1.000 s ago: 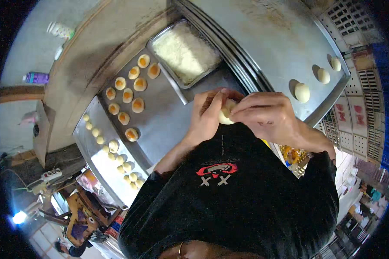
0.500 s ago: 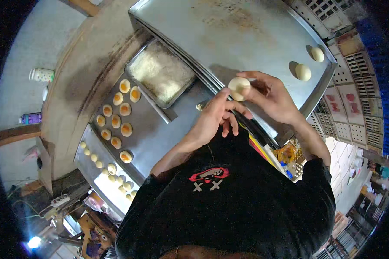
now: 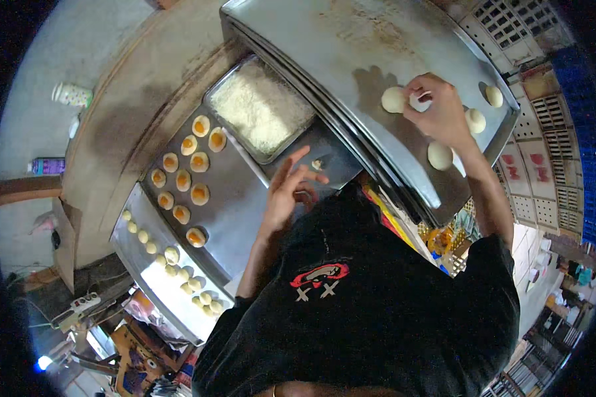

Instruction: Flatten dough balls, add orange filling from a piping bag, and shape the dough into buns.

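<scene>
On the large metal tray (image 3: 338,59) at the upper right, a pale round dough ball (image 3: 395,99) sits at the fingertips of my right hand (image 3: 438,109). Thumb and fingers curve in against the ball's side. Three more dough balls rest on this tray: one near my right wrist (image 3: 440,155), another farther right (image 3: 475,120) and one by the far right edge (image 3: 494,96). My left hand (image 3: 290,188) is held over the worktop with fingers apart and nothing in them. Near it lies a small dough scrap (image 3: 317,164).
A rectangular pan of pale flour-like powder (image 3: 261,106) stands beyond my left hand. Left of it are several flattened dough rounds with orange filling (image 3: 199,161) on a metal surface. A lower-left tray (image 3: 139,205) carries several small dough balls. More trays are stacked under the large one.
My right hand has carried the dough ball away from my left hand and down to the large tray. The left hand has moved left and lower, its fingers spreading.
</scene>
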Motion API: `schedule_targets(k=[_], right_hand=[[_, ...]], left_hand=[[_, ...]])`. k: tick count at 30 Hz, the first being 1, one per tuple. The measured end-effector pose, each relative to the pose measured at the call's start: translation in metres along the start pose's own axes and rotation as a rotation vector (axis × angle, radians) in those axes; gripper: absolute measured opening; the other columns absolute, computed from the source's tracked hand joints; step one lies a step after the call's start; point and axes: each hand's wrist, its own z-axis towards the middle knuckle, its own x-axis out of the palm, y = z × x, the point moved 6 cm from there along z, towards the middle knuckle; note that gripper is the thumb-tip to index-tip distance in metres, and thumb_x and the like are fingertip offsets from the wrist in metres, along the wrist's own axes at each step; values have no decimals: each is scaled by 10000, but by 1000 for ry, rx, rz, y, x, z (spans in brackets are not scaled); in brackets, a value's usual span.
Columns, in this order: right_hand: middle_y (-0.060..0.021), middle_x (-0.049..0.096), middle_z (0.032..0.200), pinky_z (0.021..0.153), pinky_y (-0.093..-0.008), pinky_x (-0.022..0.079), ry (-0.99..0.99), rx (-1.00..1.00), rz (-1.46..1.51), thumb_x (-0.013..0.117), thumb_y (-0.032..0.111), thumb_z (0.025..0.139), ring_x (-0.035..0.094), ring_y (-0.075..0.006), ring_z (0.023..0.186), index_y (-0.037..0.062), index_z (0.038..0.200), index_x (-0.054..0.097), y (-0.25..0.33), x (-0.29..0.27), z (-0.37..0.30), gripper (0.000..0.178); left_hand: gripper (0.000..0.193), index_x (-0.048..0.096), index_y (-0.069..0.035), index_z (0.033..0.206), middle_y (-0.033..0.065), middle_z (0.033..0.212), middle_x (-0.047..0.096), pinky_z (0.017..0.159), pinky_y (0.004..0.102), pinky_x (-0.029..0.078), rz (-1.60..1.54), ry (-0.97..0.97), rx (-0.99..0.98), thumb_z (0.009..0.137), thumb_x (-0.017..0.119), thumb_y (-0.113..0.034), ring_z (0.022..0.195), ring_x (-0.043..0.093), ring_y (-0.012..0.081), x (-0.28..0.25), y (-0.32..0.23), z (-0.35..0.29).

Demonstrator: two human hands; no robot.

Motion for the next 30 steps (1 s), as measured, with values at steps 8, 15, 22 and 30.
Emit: schedule_targets(k=[8,15,22,30], right_hand=[[-167,654,1035,849,-409,513,135,-43,-101,774,228,691,645,-343,939,57,1044,662,8,28,14,408],[-117,647,1021,852,-352,530,-116,74,71,839,132,641,655,-250,952,32,1003,640,7,21,-18,425],[-91,667,1121,842,-322,526,-11,81,61,710,138,810,662,-230,981,53,1050,686,15,18,-5,256],[-121,677,1090,786,-338,542,-18,-16,-96,665,115,842,682,-271,890,19,1016,697,27,20,8,201]], left_hand=[[498,472,-52,1322,132,900,652,458,231,395,-30,-204,-28,947,471,-380,599,556,137,-65,14,-32],[441,517,-42,1261,139,892,657,472,231,412,-58,-305,22,948,501,-353,610,566,135,-108,15,-48],[435,543,-53,1223,133,903,666,498,223,420,-54,-450,6,935,545,-379,618,566,121,-154,33,-60],[362,556,-47,1192,111,916,654,520,234,424,-7,-543,94,943,549,-310,638,573,131,-181,35,-75]])
